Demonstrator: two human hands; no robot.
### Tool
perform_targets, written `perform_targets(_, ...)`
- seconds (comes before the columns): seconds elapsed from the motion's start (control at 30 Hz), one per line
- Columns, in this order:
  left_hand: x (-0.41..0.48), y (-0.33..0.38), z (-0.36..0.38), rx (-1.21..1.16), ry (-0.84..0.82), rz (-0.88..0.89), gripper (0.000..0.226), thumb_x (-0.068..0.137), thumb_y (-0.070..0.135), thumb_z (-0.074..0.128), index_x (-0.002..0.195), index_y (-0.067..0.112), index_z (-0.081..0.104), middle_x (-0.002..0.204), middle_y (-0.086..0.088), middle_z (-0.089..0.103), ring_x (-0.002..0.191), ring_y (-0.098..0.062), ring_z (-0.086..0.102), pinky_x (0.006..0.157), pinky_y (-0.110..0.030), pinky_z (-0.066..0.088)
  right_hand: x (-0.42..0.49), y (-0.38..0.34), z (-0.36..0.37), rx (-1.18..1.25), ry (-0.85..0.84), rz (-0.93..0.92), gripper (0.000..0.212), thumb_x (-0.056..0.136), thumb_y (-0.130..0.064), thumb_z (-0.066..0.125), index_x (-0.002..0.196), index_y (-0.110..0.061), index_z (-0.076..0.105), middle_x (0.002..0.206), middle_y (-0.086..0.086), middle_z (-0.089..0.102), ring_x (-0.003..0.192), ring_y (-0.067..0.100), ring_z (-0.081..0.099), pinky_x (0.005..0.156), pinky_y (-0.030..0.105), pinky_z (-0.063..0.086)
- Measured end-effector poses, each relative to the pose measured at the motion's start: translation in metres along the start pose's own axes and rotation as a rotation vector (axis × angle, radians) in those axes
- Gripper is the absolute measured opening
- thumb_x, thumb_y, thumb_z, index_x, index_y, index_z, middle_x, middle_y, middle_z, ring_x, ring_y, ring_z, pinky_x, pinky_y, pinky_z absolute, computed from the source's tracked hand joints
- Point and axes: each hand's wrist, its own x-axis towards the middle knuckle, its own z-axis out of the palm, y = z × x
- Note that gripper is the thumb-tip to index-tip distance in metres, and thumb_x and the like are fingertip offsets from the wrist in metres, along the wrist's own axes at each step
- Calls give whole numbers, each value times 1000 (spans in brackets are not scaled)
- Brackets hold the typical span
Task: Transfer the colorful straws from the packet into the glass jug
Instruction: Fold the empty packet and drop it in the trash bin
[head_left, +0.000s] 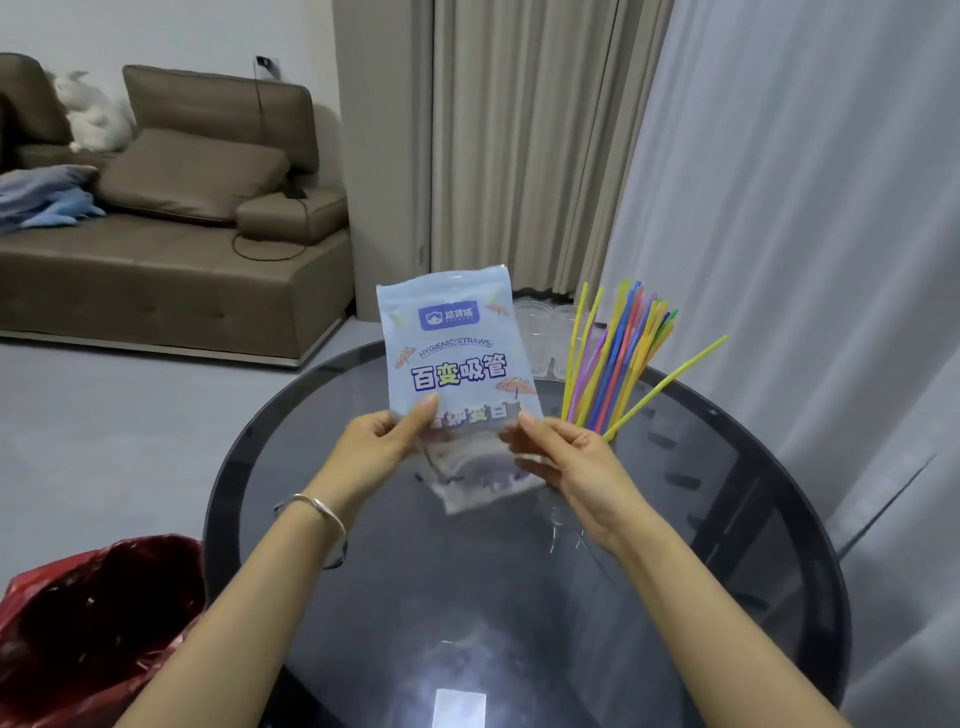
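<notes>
I hold the pale blue straw packet upright over the round dark glass table. My left hand pinches its lower left edge, and my right hand pinches its lower right edge. The packet looks flat, and its reflection shows in the tabletop below. A bunch of colorful straws fans upward just behind my right hand; yellow, blue, pink, purple and green ones are visible. The glass jug that holds them is hidden behind my right hand and hard to make out.
Clear plastic cups stand at the table's far edge behind the packet. A bin lined with a red bag sits on the floor at the lower left. A brown sofa is at the back left, grey curtains at the right.
</notes>
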Motion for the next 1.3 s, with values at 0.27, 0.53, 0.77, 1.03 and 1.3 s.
perform_targets(0.27, -22, -13, -58, -514, -295, -409, 57, 67, 64, 61, 109, 27, 69, 116, -20, 68, 105, -41, 65, 80, -45, 58, 3, 30, 56, -41, -146, -1, 16, 93, -15, 54, 96, -9, 69, 102, 9, 70, 95, 17, 64, 92, 26, 53)
perform_targets(0.53, -29, -33, -131, -577, 171, -316, 19, 87, 7, 60, 106, 8, 62, 85, -4, 75, 61, -9, 71, 57, -18, 58, 15, 56, 130, -281, -360, -43, 16, 96, -16, 50, 110, -21, 58, 103, -2, 68, 90, 3, 66, 74, 17, 54)
perform_targets(0.77, -50, -66, -226, -389, 555, -195, 35, 85, 5, 64, 119, 4, 58, 117, -11, 64, 76, -13, 68, 60, -19, 58, 30, 90, 191, -475, -368, -133, 35, 95, -29, 51, 129, -27, 44, 121, -8, 60, 115, 7, 54, 100, 25, 40)
perform_targets(1.03, -89, -101, -310, 224, 785, -250, 37, 82, -1, 61, 118, 8, 59, 109, -19, 65, 91, -21, 60, 88, -39, 51, 36, 141, 238, -782, -459, -218, 49, 92, -44, 50, 136, -28, 40, 144, -10, 44, 133, 8, 36, 104, 25, 29)
perform_targets(1.3, -94, -130, -310, 607, 614, -334, 40, 85, 9, 60, 124, 4, 58, 118, -18, 64, 101, -28, 60, 80, -26, 43, 30, 154, 246, -889, -401, -285, 43, 92, -41, 50, 131, -22, 48, 136, -4, 52, 131, 19, 38, 111, 40, 30)
